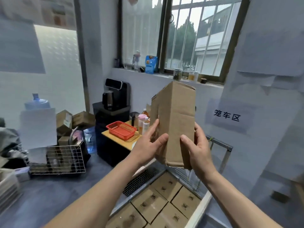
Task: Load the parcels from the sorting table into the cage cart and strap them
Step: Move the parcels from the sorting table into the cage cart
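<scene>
A tall brown cardboard parcel [175, 116] stands upright in the air in front of me. My left hand [148, 143] grips its lower left side, thumb on the front face and fingers along the side. My right hand [195, 148] grips its lower right side the same way. Directly below the parcel is the cage cart [220, 155], a metal frame with mesh walls. Several flat brown parcels [166, 203] lie packed side by side in a layer inside it.
A small table [115, 137] with a red plastic basket [121, 129] and bottles stands behind the cart. A wire basket [57, 160] and loose boxes sit on the floor at left. A wall sign [226, 116] hangs at right. A window sill runs behind.
</scene>
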Demonstrator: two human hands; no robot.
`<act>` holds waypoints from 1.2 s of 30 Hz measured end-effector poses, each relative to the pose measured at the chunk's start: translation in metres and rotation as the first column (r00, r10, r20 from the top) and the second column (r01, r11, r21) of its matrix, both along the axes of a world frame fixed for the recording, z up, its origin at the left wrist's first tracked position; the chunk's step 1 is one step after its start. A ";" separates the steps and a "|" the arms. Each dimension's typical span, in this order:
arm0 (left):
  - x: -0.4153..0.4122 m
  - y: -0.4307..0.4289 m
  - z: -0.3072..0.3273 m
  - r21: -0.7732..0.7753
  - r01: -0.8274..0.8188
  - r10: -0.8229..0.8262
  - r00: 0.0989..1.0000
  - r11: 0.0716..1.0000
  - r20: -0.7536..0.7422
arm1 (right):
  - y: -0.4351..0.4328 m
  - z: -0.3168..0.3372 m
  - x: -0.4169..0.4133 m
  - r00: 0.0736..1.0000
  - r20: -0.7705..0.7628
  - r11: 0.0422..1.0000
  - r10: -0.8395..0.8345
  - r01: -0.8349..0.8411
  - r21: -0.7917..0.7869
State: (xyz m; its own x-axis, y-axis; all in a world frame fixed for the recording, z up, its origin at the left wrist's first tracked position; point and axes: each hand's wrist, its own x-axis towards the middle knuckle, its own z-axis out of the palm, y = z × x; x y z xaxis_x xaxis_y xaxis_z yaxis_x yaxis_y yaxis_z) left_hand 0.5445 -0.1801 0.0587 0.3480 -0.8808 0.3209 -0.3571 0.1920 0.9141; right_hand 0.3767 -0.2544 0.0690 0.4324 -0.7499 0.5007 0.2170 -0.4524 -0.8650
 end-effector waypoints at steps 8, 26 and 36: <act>0.092 0.077 -0.038 0.085 -0.185 0.195 0.971 0.979 -0.141 | 0.027 -0.043 0.116 0.975 -0.115 0.980 0.189 -0.181 0.082; 0.121 0.166 -0.195 0.471 -0.570 0.717 0.658 0.674 -0.229 | 0.064 -0.224 0.229 0.719 -0.413 0.829 0.559 -0.501 0.249; 0.090 0.187 -0.298 0.627 -0.520 0.801 0.501 0.581 -0.327 | 0.086 -0.312 0.213 0.511 -0.579 0.765 0.635 -0.523 0.377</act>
